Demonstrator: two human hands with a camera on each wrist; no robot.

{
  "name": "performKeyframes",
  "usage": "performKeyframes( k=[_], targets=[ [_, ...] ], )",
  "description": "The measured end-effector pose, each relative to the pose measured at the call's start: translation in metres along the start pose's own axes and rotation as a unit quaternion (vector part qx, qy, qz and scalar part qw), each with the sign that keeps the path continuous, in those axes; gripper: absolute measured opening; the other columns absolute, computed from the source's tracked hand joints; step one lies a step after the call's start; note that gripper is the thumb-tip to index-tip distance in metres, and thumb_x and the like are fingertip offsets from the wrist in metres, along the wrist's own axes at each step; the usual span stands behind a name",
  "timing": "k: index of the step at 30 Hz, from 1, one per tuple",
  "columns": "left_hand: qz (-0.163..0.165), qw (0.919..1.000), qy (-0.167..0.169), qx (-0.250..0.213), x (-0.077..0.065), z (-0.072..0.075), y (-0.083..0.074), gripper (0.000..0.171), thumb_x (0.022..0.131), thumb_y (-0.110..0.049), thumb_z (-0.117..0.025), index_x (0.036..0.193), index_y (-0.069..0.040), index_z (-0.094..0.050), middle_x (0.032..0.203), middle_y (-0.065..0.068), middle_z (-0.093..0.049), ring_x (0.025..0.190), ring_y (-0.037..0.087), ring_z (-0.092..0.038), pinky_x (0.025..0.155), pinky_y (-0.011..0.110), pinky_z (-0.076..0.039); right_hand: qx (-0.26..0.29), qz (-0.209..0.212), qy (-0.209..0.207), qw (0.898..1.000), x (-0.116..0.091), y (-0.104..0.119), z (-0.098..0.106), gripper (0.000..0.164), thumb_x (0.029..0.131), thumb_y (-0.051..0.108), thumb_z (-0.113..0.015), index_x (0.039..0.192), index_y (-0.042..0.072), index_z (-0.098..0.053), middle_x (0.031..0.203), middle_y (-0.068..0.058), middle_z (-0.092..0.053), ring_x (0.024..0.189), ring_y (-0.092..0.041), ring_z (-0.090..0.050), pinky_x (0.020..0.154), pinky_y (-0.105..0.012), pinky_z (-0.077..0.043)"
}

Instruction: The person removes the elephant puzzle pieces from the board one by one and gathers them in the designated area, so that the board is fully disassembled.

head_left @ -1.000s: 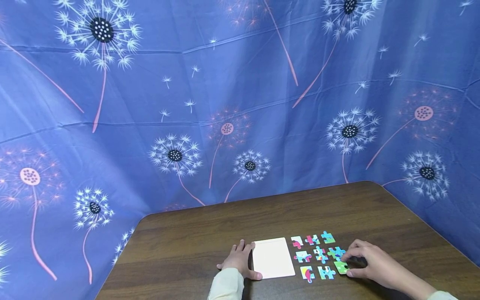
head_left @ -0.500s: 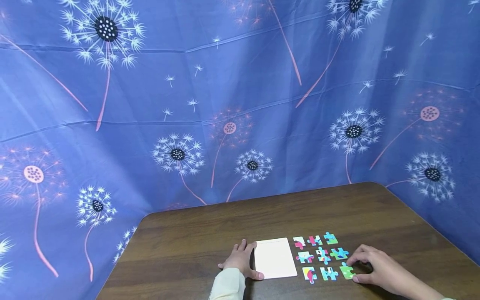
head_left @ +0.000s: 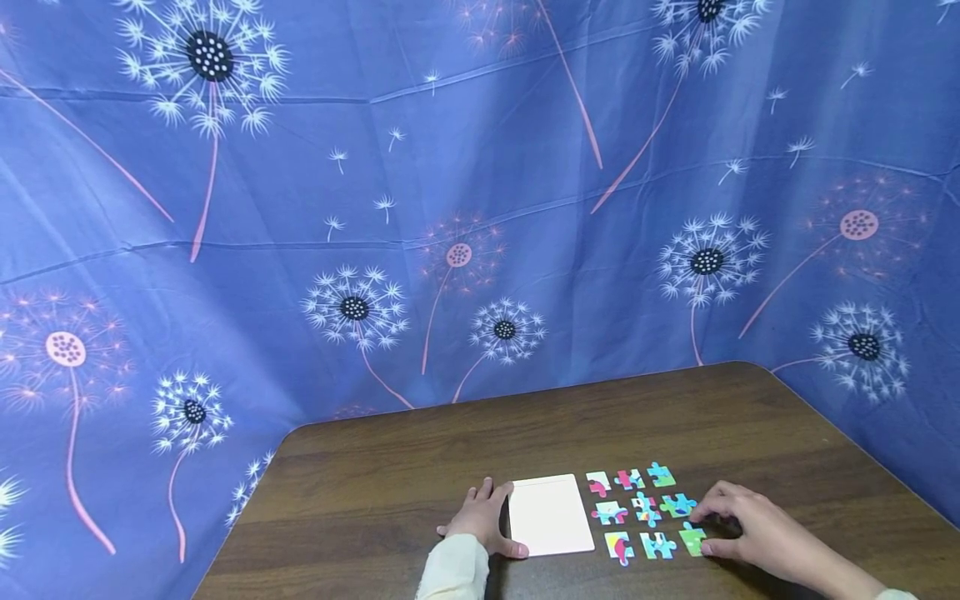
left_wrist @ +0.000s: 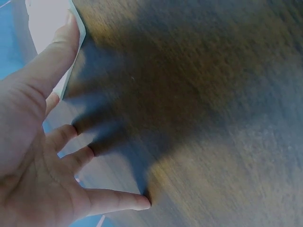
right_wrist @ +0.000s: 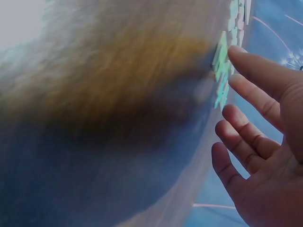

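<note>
Several picture puzzle pieces lie in three rows on the wooden table, right of a white square puzzle board (head_left: 551,515). My left hand (head_left: 480,518) rests at the board's left side with fingers spread. Its thumb (left_wrist: 66,40) presses on the near corner, and the index fingertip reaches the far corner. At the right end of the rows, my right hand (head_left: 738,529) hovers low with loosely bent fingers. The right thumb is right at the edge of a green puzzle piece (head_left: 691,540), and the index fingertip is beside a blue-green piece (head_left: 678,506). Nothing shows inside the right palm.
Other pieces include a red and yellow one (head_left: 618,547) and a blue one (head_left: 657,546) in the near row, and a green-blue one (head_left: 661,475) in the far row. The brown table (head_left: 390,475) runs back to a blue dandelion-print curtain (head_left: 420,183).
The green piece has shifted slightly right, and its upper knob, covered by fingers before, now shows. My right hand has eased off it a little. The left hand keeps its place on the board.
</note>
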State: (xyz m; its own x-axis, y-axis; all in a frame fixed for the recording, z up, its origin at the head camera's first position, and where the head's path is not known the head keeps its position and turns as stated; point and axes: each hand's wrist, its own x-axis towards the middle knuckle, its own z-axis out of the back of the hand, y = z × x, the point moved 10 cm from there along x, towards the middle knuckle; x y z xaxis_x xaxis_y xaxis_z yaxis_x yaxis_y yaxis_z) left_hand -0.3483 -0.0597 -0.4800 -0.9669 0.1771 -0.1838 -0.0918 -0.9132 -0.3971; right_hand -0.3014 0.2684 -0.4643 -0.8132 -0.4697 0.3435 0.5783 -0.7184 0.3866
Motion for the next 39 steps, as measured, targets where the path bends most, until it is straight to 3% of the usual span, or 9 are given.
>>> performKeyframes(
  k=[8,16,24,39],
  targets=[
    [0.001,0.9994,0.003,-0.033,0.0,-0.001,0.004,0.087,0.07,-0.024,-0.096,0.145,-0.014,-0.054,0.158,0.02,-0.039,0.144,0.048,-0.034,0.083,0.093,-0.025,0.032,-0.041,0.039,0.998,0.02,0.013,-0.006,0.023,0.089,0.037,-0.078,0.104,0.02,-0.075,0.1,0.012,-0.057,0.085,-0.002,-0.055,0.065,-0.028,-0.048],
    [0.011,0.9993,0.021,-0.028,-0.001,0.0,0.002,0.087,0.071,-0.024,-0.096,0.146,-0.015,-0.053,0.158,0.019,-0.039,0.145,0.047,-0.033,0.086,0.091,-0.026,0.039,-0.053,0.048,0.997,0.04,0.026,-0.011,0.023,0.091,0.04,-0.076,0.104,0.022,-0.076,0.101,0.01,-0.058,0.085,-0.008,-0.057,0.066,-0.03,-0.049],
    [0.015,0.9991,0.036,-0.016,-0.002,-0.002,0.0,0.087,0.071,-0.025,-0.095,0.147,-0.015,-0.053,0.158,0.018,-0.04,0.145,0.046,-0.034,0.088,0.089,-0.029,0.026,-0.082,0.025,0.996,0.055,0.033,-0.011,0.017,0.09,0.035,-0.077,0.102,0.023,-0.076,0.102,0.008,-0.06,0.088,-0.014,-0.059,0.068,-0.032,-0.049],
    [0.005,0.9989,0.04,-0.022,-0.005,0.0,-0.001,0.085,0.075,-0.025,-0.093,0.148,-0.013,-0.051,0.158,0.021,-0.039,0.145,0.049,-0.032,0.092,0.088,-0.026,0.026,-0.15,0.006,0.988,0.078,0.041,-0.016,0.017,0.089,0.029,-0.079,0.103,0.018,-0.077,0.103,0.003,-0.063,0.1,-0.029,-0.063,0.081,-0.055,-0.054]
  ],
)
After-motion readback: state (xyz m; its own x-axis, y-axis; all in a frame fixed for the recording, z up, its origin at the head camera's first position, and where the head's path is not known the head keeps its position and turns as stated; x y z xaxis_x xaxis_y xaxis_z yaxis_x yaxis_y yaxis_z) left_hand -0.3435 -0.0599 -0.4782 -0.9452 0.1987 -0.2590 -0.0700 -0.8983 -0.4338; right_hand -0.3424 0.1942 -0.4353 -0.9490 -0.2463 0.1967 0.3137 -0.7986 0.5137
